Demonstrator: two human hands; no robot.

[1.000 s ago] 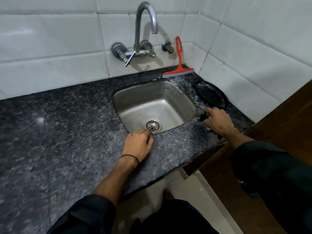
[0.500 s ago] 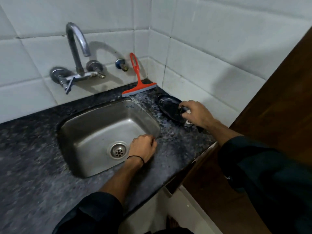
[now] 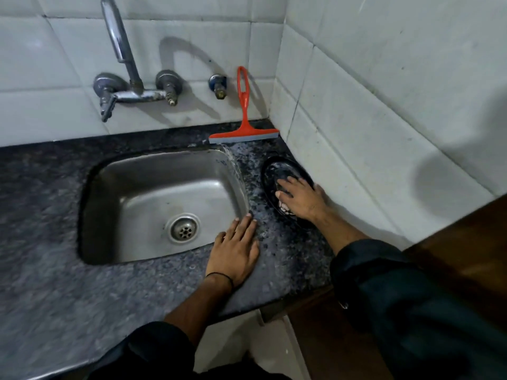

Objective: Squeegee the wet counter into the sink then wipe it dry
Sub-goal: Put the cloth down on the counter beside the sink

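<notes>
The red squeegee (image 3: 245, 124) stood at the back corner of my dark speckled tabletop (image 3: 68, 283), blade down, handle leaning on the wall tiles. The steel sink (image 3: 131, 198) sat sunk into the tabletop, its basin empty, drain near its front.

Red squeegee (image 3: 243, 127) — speckled grey-black counter (image 3: 55, 297) — white tiles (image 3: 384, 78).
</notes>
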